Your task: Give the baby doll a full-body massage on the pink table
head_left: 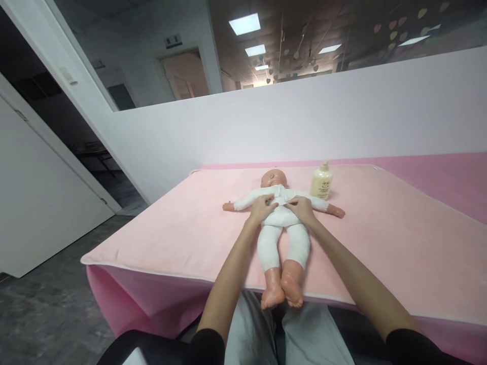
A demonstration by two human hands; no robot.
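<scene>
From the head camera we look down our two bare forearms to a baby doll (282, 223) lying on its back on a pink towel-covered table (380, 243), head away from us and feet (282, 291) at the near edge, just over our lap.

Our left hand (262, 208) rests on the doll's chest on its left-of-picture side, fingers curled down onto the white bodysuit (281, 215). Our right hand (301, 207) sits on the other side of the chest, fingers likewise bent onto the cloth. Both hands press or pinch at the fabric near the middle of the chest. We cannot tell whether either one has actually closed on a fold or a fastening, since the fingertips are too small to read. The two hands are close together but not touching.

To do this well, we judge that both hands should work evenly from the centre line, light on the chest, so the doll stays flat and does not slide toward the edge where its feet already overhang. The outstretched arms should stay free of our wrists.

Just beside the doll's shoulder, on our right, stands a pale yellow pump bottle (321, 181), upright and apart from our hands.

Counting: one doll, one bottle, one table cover, two hands at work, no other person's hands in sight.
</scene>
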